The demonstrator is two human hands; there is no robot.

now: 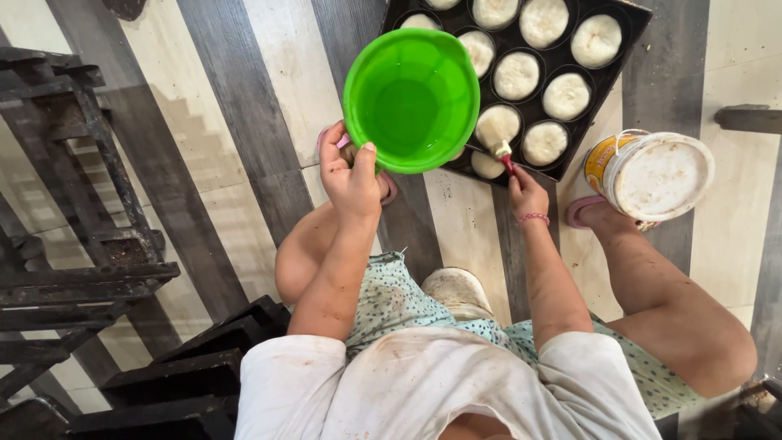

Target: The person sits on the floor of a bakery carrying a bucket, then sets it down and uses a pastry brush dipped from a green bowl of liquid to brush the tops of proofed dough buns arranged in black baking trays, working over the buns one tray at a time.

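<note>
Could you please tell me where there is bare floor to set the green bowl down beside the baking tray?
Bare striped floor lies left of the baking tray, between it and the dark metal rack. It is crowded on the right: the white bucket sits by the tray's corner. The left hand holds the green bowl; the right hand holds a brush.

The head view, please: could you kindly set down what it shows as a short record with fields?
Left hand: holds a green bowl by its rim, thumb on the edge
Right hand: fingers grip a small brush, bristles on a dough round
Tray: dark, on the striped floor, its cups filled with pale dough rounds
Bucket: white, right of the tray
Left side: dark stacked trays
</note>
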